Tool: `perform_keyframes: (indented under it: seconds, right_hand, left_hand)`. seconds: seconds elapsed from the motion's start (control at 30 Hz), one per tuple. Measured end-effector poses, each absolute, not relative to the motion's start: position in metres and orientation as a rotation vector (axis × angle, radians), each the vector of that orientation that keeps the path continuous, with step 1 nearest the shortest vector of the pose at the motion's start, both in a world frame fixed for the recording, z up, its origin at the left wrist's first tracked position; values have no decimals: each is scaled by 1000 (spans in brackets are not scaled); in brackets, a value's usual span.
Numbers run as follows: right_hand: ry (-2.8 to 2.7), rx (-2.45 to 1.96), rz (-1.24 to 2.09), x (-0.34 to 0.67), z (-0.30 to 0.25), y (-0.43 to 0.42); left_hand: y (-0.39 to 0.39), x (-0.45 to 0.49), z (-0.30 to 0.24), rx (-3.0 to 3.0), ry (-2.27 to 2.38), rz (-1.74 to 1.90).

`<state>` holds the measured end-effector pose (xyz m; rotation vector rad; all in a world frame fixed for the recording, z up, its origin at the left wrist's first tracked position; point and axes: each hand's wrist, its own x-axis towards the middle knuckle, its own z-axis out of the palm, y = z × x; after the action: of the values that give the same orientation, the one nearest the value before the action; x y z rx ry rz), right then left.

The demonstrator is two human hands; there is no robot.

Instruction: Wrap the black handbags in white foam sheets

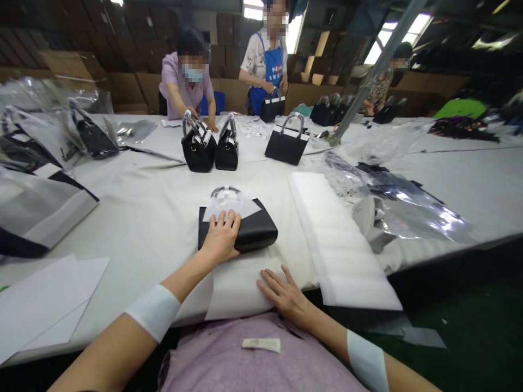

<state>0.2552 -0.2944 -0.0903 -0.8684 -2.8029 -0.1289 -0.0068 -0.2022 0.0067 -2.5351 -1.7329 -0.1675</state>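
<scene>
A black handbag (258, 228) lies on its side on the white-covered table in front of me. Its wrapped handle (225, 190) points away, and a white sheet (250, 207) covers part of its upper face. My left hand (223, 235) rests on the bag and the sheet's lower edge, fingers stretched out. Nearer the table's front edge, my right hand (284, 294) lies spread on a thin white foam sheet (237, 294), part of which runs under the bag. Nothing is in the right hand.
A stack of white foam sheets (343, 245) lies to the right, beside a tape dispenser (370, 218) and clear plastic bags (420, 212). Paper sheets (49, 305) lie at left. Several black handbags, including one upright (287, 146), stand farther back, where co-workers (267, 65) handle bags.
</scene>
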Motion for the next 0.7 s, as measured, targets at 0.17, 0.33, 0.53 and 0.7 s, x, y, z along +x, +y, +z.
perform_keyframes:
  seconds: [0.17,0.33,0.53,0.7]
  right_hand:
    - [-2444,-766,22,229,-57,-275]
    - [-2383,-648,320,215,-23,-270]
    - [-2402,-413,501,227,-18,-293]
    - [-2189,-767,462,221,18,-272]
  left_hand:
    - [-202,-7,8,-2534,-1739,-163]
    - [-203,-7,8,-2539,-1745,-170]
    - [-215,-8,9,-2545,-1727,-166]
    - [-216,-2,1,-2557,-1750,-204]
